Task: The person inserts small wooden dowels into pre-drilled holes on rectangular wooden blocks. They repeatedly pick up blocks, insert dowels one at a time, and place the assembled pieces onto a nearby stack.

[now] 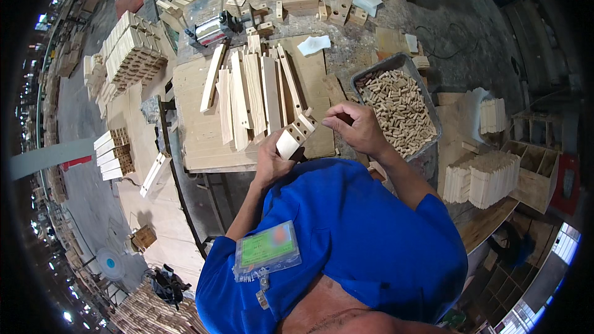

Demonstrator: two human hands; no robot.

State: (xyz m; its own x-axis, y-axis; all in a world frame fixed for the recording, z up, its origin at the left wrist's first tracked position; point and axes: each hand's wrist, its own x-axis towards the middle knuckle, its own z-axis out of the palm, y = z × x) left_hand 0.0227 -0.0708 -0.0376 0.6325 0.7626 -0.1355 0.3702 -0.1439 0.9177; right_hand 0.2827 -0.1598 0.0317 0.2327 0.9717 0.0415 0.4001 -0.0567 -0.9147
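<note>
While both forearms come up over the blue shirt, the left hand is closed around the lower end of a short pale wooden block, holding it clear of the bench. Block's long axis runs up and to the right, from the left palm toward the right hand. Its squared near end faces the camera; the far end shows small notches or holes, too small to read surely.

Right hand sits just right of the block's upper end, near but apart from it. Fingers curled, thumb and fingertips pinched together. Something small may be held in the pinch; cannot tell what, or whether anything is there at all.

Key relation: the block's upper end points straight at the right fingertips, so the right hand is the one nearer that end, and the left is committed to the grip at the base.

Just right of the right hand: a grey metal tray heaped with short wooden dowel pins. Behind the block, a row of long pale slats lies fanned on a plywood board on the worn workbench. Stacks of cut blocks stand off to the left; more stacked pieces at right. A badge in a clear holder hangs on the shirt.
</note>
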